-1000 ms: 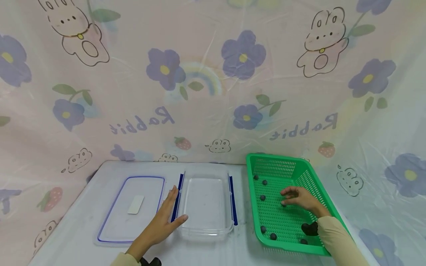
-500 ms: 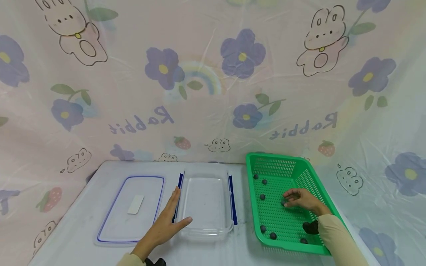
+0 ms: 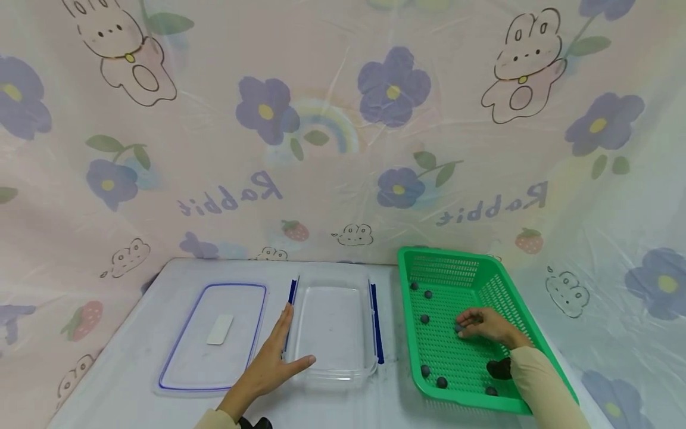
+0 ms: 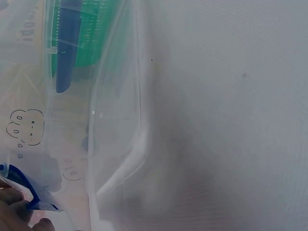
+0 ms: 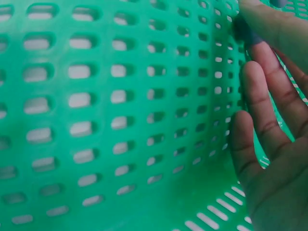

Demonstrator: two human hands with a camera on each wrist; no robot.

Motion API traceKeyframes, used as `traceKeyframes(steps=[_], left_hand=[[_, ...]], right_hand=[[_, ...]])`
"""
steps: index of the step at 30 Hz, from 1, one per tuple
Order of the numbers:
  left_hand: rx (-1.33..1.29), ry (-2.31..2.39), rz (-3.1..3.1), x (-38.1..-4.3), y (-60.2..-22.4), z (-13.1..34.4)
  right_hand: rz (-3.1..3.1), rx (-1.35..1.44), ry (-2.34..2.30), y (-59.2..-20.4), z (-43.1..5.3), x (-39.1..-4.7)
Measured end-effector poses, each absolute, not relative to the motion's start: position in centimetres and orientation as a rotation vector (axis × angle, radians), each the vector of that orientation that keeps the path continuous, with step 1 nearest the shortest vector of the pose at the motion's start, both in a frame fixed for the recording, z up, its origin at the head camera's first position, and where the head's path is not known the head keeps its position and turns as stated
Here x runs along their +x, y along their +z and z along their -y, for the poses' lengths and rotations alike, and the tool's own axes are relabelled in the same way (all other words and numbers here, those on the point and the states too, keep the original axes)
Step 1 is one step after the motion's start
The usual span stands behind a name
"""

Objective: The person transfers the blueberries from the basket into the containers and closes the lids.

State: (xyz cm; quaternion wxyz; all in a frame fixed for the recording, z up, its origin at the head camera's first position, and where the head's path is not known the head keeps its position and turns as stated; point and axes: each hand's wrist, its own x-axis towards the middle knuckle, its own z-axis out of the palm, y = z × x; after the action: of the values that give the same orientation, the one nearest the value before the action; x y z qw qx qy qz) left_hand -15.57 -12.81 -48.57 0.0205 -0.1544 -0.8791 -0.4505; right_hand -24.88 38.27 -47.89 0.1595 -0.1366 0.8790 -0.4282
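My right hand point(image 3: 490, 326) reaches down into the green basket point(image 3: 466, 398), thumb and fingertips pinching a blueberry point(image 3: 458, 328) low over its floor. The right wrist view shows this dark berry point(image 5: 248, 31) between thumb and fingers. Several other blueberries point(image 3: 424, 319) lie scattered in the basket, mostly along its left side and near end. My left hand point(image 3: 268, 363) is at the left side of a clear plastic container point(image 3: 329, 333), fingers straight, thumb spread over its near left corner. In the left wrist view, fingertips point(image 4: 12, 207) appear beside a blue clip flap.
A clear lid point(image 3: 184, 351) with a blue seal and a white label lies flat on the white table point(image 3: 123, 369) to the left. Blue side flaps point(image 3: 377, 325) stick out from the container. A patterned curtain point(image 3: 343, 179) hangs behind the table.
My right fingertips have closed on the blueberry in the middle of the basket. My left hand has shifted slightly right along the container.
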Motion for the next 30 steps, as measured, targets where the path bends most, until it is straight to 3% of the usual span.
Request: traceKeyframes(steps=[30], left_hand=[[-0.555, -1.183, 2.779, -15.54, -48.79, 12.81]], right_hand=[[-2.606, -0.292, -1.22, -47.38, -37.43, -24.68]])
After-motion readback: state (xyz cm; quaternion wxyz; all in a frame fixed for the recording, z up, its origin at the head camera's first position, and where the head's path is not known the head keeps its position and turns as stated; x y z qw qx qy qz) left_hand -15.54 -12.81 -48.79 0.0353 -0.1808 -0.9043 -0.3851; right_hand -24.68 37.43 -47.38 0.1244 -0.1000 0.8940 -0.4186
